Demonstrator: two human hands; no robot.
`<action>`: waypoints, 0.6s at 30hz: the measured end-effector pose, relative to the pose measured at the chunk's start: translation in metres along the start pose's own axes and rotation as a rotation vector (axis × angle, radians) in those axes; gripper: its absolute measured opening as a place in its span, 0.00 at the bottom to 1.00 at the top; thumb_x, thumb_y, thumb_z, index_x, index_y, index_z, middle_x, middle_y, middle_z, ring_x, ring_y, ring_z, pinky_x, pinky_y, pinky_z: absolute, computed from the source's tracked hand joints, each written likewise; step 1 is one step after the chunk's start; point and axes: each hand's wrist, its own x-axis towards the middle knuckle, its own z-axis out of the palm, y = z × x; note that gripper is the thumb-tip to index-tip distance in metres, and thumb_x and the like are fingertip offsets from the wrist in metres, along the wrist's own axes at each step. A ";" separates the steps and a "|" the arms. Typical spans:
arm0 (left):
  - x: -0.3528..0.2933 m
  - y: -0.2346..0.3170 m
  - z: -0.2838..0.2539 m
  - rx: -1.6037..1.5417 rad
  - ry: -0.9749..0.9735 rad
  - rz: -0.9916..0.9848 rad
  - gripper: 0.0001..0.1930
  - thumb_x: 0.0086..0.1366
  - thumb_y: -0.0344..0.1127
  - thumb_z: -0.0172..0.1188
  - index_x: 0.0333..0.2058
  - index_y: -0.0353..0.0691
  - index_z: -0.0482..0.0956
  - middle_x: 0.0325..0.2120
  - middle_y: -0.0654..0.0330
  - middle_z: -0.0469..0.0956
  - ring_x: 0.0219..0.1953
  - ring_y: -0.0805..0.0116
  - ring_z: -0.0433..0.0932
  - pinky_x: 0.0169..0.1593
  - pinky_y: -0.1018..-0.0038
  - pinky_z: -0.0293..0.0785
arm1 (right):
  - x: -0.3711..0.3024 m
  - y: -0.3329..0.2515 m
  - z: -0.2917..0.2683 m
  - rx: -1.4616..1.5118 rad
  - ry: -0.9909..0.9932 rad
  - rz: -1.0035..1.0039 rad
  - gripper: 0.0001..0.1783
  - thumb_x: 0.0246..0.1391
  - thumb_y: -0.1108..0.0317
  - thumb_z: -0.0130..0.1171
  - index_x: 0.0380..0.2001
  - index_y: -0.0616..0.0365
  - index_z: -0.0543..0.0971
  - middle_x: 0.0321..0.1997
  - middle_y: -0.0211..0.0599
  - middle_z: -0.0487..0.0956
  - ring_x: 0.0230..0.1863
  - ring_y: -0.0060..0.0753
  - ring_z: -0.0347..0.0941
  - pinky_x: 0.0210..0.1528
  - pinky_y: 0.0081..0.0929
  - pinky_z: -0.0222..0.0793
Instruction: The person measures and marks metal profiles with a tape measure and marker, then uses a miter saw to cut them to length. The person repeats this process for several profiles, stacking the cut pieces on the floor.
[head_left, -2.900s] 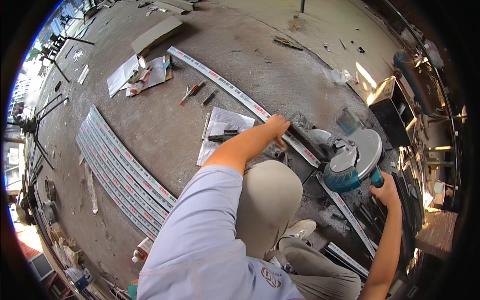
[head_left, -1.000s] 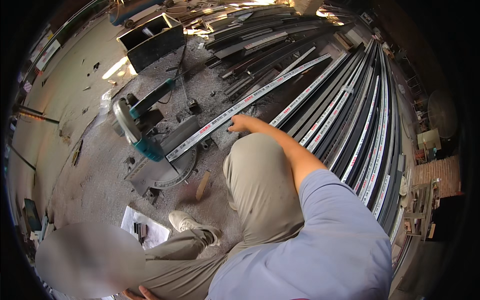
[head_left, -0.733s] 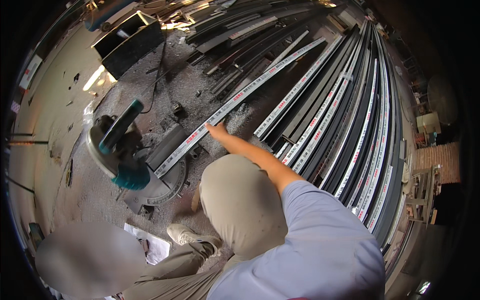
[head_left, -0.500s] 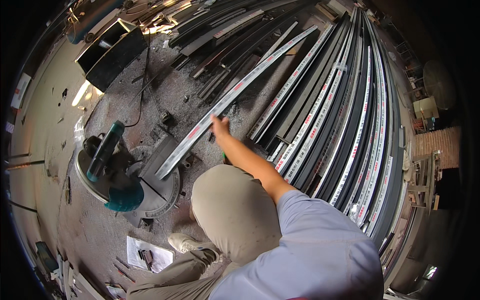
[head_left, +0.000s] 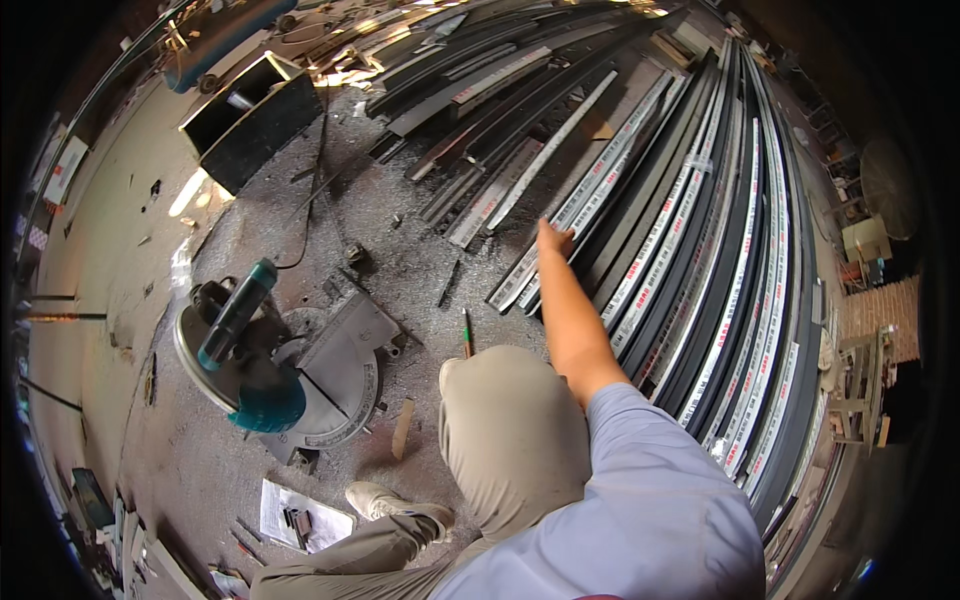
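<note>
My right hand reaches far forward from my blue sleeve and closes over a long silver aluminium profile wrapped in red-printed film. The profile lies on the floor at the left edge of a large stack of similar long profiles, pointing up and to the right. I am crouched, with my beige-trousered knee just left of my arm. My left hand is out of sight.
A mitre saw with a teal handle and round base stands on the dusty floor to my left. A pencil-like tool and a small wood offcut lie near my knee. A black open box sits at the back left, and papers lie by my shoe.
I have turned away from the saw toward the stack. The profile that lay across the saw has swung right with my right hand and now rests beside the stacked profiles.
</note>
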 end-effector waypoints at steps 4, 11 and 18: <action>0.010 0.024 0.025 -0.009 0.071 0.036 0.43 0.68 0.60 0.58 0.69 0.32 0.61 0.66 0.38 0.65 0.68 0.41 0.63 0.71 0.44 0.57 | 0.020 -0.010 -0.030 -0.296 -0.068 -0.131 0.56 0.53 0.28 0.63 0.73 0.56 0.64 0.79 0.50 0.59 0.80 0.56 0.50 0.79 0.52 0.52; -0.011 0.059 0.009 0.106 0.080 0.152 0.38 0.74 0.53 0.48 0.72 0.30 0.58 0.72 0.40 0.59 0.74 0.43 0.56 0.76 0.49 0.44 | -0.105 0.025 -0.030 -0.446 -0.423 -0.785 0.39 0.56 0.44 0.65 0.65 0.56 0.73 0.78 0.50 0.57 0.78 0.57 0.49 0.76 0.52 0.49; 0.054 0.047 -0.052 0.460 -0.524 0.592 0.32 0.61 0.56 0.57 0.52 0.33 0.78 0.54 0.38 0.75 0.58 0.34 0.73 0.65 0.40 0.63 | -0.211 -0.065 -0.184 -0.014 -1.499 -0.779 0.20 0.75 0.59 0.49 0.51 0.66 0.81 0.44 0.43 0.86 0.51 0.33 0.83 0.59 0.34 0.75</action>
